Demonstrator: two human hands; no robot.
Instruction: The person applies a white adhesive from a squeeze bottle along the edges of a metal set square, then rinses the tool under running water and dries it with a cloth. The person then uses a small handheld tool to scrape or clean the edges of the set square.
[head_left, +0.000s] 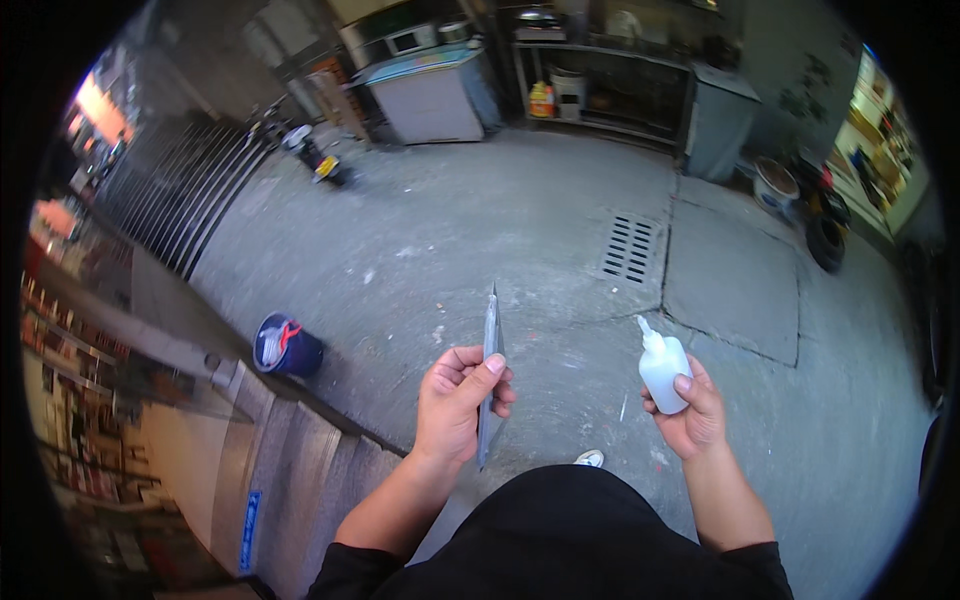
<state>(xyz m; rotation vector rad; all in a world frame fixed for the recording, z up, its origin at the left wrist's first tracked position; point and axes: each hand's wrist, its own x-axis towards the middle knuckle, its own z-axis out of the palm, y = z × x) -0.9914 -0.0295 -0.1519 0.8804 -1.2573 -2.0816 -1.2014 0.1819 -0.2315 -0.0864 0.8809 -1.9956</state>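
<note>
Head view. Left hand (455, 400) grasps a thin grey flat strip (490, 375) edge-on, fingers (492, 366) clenched around its middle; the strip stands near upright, its tip pointing far. Right hand (690, 415) holds a small white squeeze bottle (662, 368) with a pointed nozzle, fingers wrapped on its body, nozzle tilted up and left. Strip and bottle are well apart. Below both: grey concrete floor (500, 230). Drain grate (628, 248) far right. Blue bucket (285, 345) near left, beside stone steps (290, 470). White shoe tip (590, 458) near.
</note>
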